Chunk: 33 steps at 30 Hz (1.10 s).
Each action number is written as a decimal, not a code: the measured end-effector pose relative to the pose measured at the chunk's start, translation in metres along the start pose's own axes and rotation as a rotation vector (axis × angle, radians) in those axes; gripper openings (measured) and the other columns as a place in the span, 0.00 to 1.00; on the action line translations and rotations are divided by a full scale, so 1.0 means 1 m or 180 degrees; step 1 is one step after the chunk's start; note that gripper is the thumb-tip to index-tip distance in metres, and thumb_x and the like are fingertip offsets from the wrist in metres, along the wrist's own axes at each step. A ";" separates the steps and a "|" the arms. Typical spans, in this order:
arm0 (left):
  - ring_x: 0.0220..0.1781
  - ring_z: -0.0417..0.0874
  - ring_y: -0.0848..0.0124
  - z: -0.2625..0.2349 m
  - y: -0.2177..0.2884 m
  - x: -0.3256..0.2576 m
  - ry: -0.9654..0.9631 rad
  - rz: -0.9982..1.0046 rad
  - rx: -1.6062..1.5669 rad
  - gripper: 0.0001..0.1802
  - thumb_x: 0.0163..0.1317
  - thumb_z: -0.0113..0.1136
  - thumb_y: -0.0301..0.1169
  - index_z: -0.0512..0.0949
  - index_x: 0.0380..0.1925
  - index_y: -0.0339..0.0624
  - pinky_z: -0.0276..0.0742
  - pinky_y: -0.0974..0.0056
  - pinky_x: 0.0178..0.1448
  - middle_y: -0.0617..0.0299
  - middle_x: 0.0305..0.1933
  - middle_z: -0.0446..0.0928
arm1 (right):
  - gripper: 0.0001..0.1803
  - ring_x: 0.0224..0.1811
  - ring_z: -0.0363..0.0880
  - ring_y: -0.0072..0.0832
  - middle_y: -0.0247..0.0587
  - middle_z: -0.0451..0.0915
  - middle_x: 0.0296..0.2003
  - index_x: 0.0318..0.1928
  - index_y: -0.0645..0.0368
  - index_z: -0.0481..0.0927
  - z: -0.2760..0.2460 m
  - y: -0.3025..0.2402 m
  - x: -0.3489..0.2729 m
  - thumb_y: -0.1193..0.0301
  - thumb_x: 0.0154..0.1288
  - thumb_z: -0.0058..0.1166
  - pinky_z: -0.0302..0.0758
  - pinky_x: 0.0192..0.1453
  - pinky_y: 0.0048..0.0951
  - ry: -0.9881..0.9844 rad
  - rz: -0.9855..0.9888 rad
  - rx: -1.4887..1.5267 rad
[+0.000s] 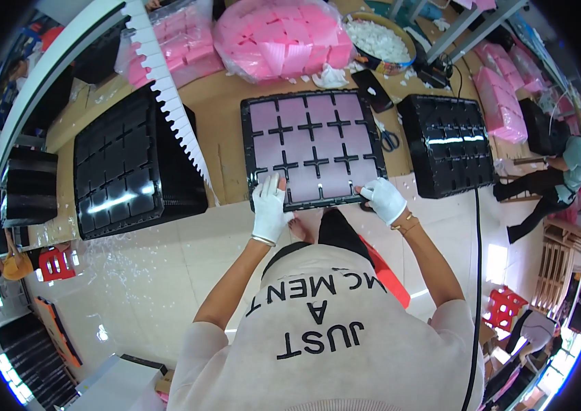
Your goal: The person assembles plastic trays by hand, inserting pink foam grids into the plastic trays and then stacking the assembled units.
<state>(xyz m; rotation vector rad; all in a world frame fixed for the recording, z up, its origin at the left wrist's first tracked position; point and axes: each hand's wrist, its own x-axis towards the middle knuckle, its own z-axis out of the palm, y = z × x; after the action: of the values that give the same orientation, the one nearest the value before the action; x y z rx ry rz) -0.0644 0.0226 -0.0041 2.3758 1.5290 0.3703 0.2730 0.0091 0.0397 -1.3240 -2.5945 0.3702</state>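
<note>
At the table's [223, 133] near edge, between left stack [113, 161] and right stack [444, 145], find the tray [316, 162], flat, pink between black crosses. Note left hand [271, 209] on its near-left corner, fingers on top, and right hand [384, 201] at its near-right corner; whether closed beneath the rim, impossible to make out. Best, probably, to load both corners evenly, avoid tipping past the table's edge, and steer clear of the scissors [390, 140] beside the tray's right side.

Blk grid tray [316, 163], lt pink pads [299, 145]
</note>
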 end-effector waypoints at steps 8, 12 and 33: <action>0.67 0.69 0.47 -0.046 0.003 0.009 0.0564 0.0420 -0.0127 0.34 0.46 0.62 0.20 0.72 0.60 0.38 0.62 0.49 0.70 0.46 0.64 0.72 | 0.16 0.34 0.74 0.39 0.39 0.75 0.31 0.42 0.57 0.82 -0.118 -0.051 0.044 0.77 0.49 0.63 0.71 0.39 0.37 0.0321 -0.0361 -0.0560; 0.49 0.83 0.54 -0.117 -0.003 0.020 0.1929 0.0517 -0.0505 0.30 0.44 0.53 0.11 0.78 0.52 0.39 0.79 0.57 0.52 0.52 0.48 0.82 | 0.20 0.44 0.76 0.36 0.32 0.77 0.38 0.45 0.49 0.84 -0.185 -0.103 0.095 0.77 0.48 0.63 0.69 0.59 0.45 0.1705 -0.0420 -0.1106; 0.46 0.81 0.60 -0.187 -0.187 -0.108 0.5365 -0.2349 -0.3944 0.23 0.63 0.65 0.25 0.74 0.57 0.29 0.80 0.56 0.54 0.54 0.51 0.79 | 0.25 0.61 0.73 0.45 0.51 0.77 0.55 0.57 0.64 0.76 -0.080 -0.068 0.313 0.83 0.56 0.48 0.67 0.68 0.37 0.2531 0.0199 0.1174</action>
<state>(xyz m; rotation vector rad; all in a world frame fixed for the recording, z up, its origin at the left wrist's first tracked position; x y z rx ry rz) -0.3340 0.0170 0.0924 0.1407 1.4813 2.4089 0.0637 0.2357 0.1577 -1.1151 -1.7357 0.2430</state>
